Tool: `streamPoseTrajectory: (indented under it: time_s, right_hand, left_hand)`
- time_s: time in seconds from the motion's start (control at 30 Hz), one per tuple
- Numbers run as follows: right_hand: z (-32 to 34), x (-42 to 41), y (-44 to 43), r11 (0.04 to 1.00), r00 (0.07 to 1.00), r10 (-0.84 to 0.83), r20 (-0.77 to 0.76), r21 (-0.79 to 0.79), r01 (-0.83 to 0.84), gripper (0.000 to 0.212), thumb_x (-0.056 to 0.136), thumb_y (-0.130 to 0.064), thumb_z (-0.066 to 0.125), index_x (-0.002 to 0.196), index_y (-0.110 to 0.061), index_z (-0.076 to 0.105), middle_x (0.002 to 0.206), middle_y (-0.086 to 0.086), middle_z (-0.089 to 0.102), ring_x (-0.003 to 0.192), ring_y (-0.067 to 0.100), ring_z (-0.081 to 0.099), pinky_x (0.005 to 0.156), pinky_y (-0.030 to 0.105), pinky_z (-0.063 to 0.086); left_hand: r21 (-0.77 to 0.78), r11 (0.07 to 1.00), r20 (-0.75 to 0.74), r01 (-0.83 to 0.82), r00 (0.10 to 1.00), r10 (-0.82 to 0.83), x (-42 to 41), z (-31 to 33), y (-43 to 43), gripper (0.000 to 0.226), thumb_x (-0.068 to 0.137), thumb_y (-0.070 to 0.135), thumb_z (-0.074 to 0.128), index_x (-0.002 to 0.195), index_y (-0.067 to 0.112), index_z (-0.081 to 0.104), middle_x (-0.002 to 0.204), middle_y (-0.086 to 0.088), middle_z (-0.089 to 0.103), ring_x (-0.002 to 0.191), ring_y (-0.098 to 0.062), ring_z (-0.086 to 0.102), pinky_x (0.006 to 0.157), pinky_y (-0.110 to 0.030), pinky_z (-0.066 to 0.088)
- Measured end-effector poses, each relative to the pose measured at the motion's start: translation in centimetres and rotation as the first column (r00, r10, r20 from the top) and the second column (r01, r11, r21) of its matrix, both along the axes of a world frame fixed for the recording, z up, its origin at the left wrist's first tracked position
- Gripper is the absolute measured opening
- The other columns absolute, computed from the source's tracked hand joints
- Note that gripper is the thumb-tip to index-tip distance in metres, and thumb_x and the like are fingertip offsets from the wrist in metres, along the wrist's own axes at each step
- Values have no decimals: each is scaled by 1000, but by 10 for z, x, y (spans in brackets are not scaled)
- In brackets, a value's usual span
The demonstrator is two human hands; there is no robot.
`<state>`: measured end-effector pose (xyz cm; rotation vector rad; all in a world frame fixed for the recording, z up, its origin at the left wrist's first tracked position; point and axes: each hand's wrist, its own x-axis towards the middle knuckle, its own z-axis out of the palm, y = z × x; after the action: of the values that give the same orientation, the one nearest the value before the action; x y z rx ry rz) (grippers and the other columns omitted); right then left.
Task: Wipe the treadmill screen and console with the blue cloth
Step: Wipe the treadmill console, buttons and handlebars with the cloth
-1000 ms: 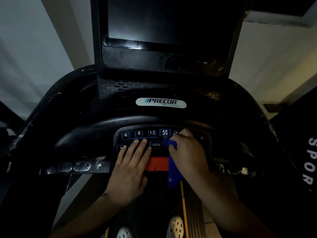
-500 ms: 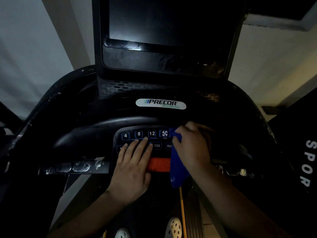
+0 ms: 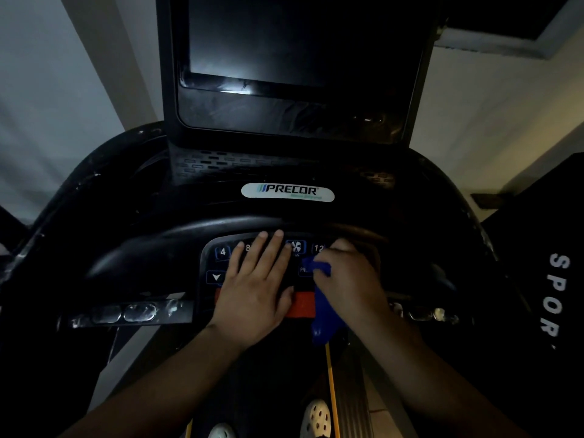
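while the right hand (image 3: 350, 279) grips the blue cloth (image 3: 321, 314), bunched on the right side of the console keypad (image 3: 218, 263), the left hand (image 3: 256, 289) lies flat on the keys, fingers straight, holding nothing. risk: palm or cloth pressing a key or the red stop bar (image 3: 303, 305) could trigger the machine. cloth hangs off the near edge, so contact looks thin. screen (image 3: 300, 42), far above, could get skipped.

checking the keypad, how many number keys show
3: 4 key at the left end, 8 key partly behind the left hand, 12 key between fan key and right hand. More may hide under the hands.
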<state>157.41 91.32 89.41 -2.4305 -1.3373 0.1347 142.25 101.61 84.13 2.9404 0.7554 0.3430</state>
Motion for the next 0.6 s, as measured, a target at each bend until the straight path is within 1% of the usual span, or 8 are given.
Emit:
streamPoseTrajectory:
  time_s: [0.1, 0.23, 0.3, 0.37, 0.4, 0.47, 0.5, 0.6]
  right_hand:
    - [7, 4, 9, 989, 993, -89, 77, 126, 79, 19, 93, -26, 58, 110, -20, 65, 117, -5, 51, 93, 6, 55, 80, 19, 43]
    - [-7, -11, -9, 1000, 999, -5, 35, -7, 5, 15, 93, -27, 57, 105, -24, 65, 118, -7, 43, 97, 5, 53, 81, 18, 46]
    - [-10, -9, -16, 1000, 1000, -21, 4, -8, 21, 13, 92, -26, 59, 104, -26, 65, 122, -8, 39, 100, -1, 44, 82, 12, 40]
    - [-7, -3, -12, 990, 995, -98, -6, 97, 98, 19, 91, -23, 61, 109, -28, 66, 127, -6, 36, 102, -8, 28, 82, 6, 32]
    - [-6, -2, -9, 982, 992, -125, 3, 141, 123, 22, 91, -23, 62, 113, -27, 66, 129, -5, 36, 105, -7, 26, 85, 6, 31]
    - [-8, -6, -9, 984, 994, -108, 15, 142, 105, 25, 90, -28, 63, 115, -25, 66, 130, -2, 38, 114, 2, 35, 93, 15, 36]
    - [-11, -9, -12, 990, 997, -74, 11, 118, 72, 23, 90, -32, 63, 111, -25, 68, 129, -2, 40, 115, 7, 40, 94, 19, 39]
    - [-16, -13, -23, 998, 1000, 8, 4, 61, -8, 13, 90, -27, 62, 101, -22, 68, 122, -5, 45, 110, 10, 50, 91, 19, 41]
  left_hand:
    - [-5, 1000, 6, -1, 1000, 1, 1, 1, -1, 68, 95, 48, 41, 155, 16, 31, 166, -6, 15, 154, -26, 10, 122, -54, 13]
    - [-13, 1000, 7, -3, 1000, 3, 0, 0, -1, 68, 95, 48, 40, 155, 16, 31, 166, -6, 14, 154, -26, 9, 122, -54, 14]
    - [-15, 1000, 10, -4, 1000, 4, 0, 1, -1, 68, 95, 48, 39, 155, 16, 31, 166, -6, 14, 154, -26, 8, 122, -54, 13]
    - [-10, 1000, 16, -8, 1000, 9, 1, 1, -2, 69, 95, 48, 39, 155, 16, 29, 166, -6, 14, 154, -26, 8, 122, -55, 12]
    - [-11, 1000, 17, -9, 1000, 10, 1, 1, -2, 69, 95, 48, 39, 156, 16, 29, 166, -6, 14, 154, -26, 8, 122, -55, 12]
    - [-13, 1000, 18, -13, 1000, 14, 2, 1, -3, 70, 94, 48, 40, 155, 16, 30, 166, -6, 14, 154, -25, 7, 122, -55, 12]
    - [-14, 1000, 18, -17, 1000, 18, 2, 2, -3, 70, 94, 47, 40, 155, 16, 30, 166, -6, 14, 154, -25, 7, 122, -55, 13]
    - [-24, 999, 19, -26, 999, 26, 4, 2, -5, 70, 92, 45, 42, 154, 15, 32, 166, -7, 16, 154, -25, 8, 122, -56, 15]
